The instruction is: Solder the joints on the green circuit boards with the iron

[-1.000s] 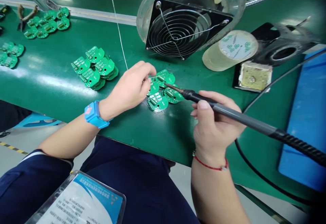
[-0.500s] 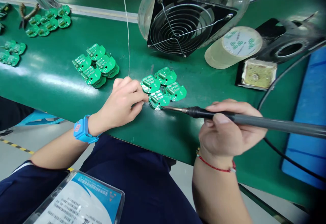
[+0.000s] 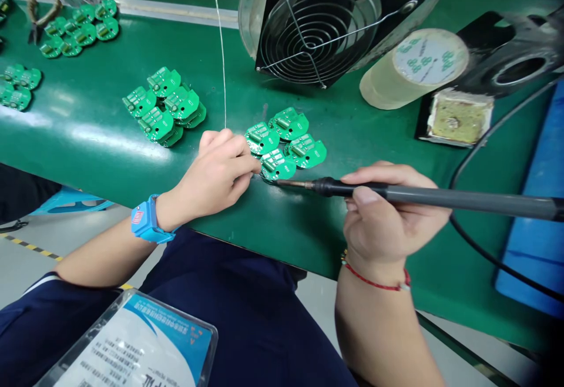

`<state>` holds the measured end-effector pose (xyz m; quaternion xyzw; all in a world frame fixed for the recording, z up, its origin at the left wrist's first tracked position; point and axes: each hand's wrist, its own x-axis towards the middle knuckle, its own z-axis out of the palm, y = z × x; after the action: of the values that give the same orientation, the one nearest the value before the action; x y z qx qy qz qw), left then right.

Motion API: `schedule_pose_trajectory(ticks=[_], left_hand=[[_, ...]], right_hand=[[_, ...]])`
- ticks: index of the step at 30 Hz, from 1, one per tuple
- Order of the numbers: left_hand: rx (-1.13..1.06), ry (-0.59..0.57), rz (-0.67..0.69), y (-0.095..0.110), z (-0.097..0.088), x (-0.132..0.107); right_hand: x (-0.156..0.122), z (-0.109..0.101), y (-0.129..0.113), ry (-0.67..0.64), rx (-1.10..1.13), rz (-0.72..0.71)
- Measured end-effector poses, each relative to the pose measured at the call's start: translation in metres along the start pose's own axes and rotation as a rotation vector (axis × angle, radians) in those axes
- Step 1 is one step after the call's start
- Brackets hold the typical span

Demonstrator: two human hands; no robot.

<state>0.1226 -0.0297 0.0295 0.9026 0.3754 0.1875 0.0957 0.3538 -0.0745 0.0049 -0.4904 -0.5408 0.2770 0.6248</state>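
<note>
Several green circuit boards (image 3: 305, 151) lie clustered on the green bench. My right hand (image 3: 388, 211) grips a soldering iron (image 3: 418, 195) like a pen, its tip at the lower edge of the nearest board (image 3: 278, 165). My left hand (image 3: 218, 170) is closed, with its fingertips at the left edge of that same board. A thin solder wire (image 3: 220, 46) hangs down from above into my left fingers. How the wire is pinched is hidden behind the knuckles.
A stacked group of circuit boards (image 3: 165, 105) lies left of my left hand. Farther left are more boards (image 3: 83, 33) and pliers (image 3: 37, 20). A black fan (image 3: 308, 34) stands behind, with a tape roll (image 3: 409, 70), a soldering sponge (image 3: 458, 118) and a blue mat (image 3: 533, 228) rightward.
The iron's tip has shifted slightly left and down along the nearest board's lower edge. My left hand stays beside the board. The whole view has shifted a little.
</note>
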Motion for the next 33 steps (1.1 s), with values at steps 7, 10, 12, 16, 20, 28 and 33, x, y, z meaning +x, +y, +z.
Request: schedule_pose_trajectory(ticks=[7, 10, 12, 16, 20, 28, 33], left_hand=[[0.101, -0.009, 0.056, 0.004, 0.004, 0.001], [0.117, -0.003, 0.068, 0.005, 0.005, 0.003], [0.128, 0.012, 0.076, 0.005, 0.006, 0.004], [0.168, 0.043, 0.101, 0.003, 0.01, 0.007], [0.203, 0.043, 0.117, 0.004, 0.013, 0.009], [0.279, 0.028, 0.168, 0.011, 0.016, 0.011], [0.276, 0.056, 0.17, 0.01, 0.015, 0.009]], right_hand=[[0.001, 0.0, -0.001, -0.001, -0.002, 0.006], [0.001, 0.0, -0.002, -0.004, -0.011, 0.011], [0.001, 0.0, -0.003, 0.02, -0.012, 0.009], [0.001, 0.002, -0.001, 0.072, -0.023, 0.028], [0.0, 0.002, 0.001, 0.068, -0.012, 0.02], [0.001, 0.002, -0.001, 0.058, -0.059, 0.035], [0.001, 0.002, -0.001, 0.056, -0.028, 0.02]])
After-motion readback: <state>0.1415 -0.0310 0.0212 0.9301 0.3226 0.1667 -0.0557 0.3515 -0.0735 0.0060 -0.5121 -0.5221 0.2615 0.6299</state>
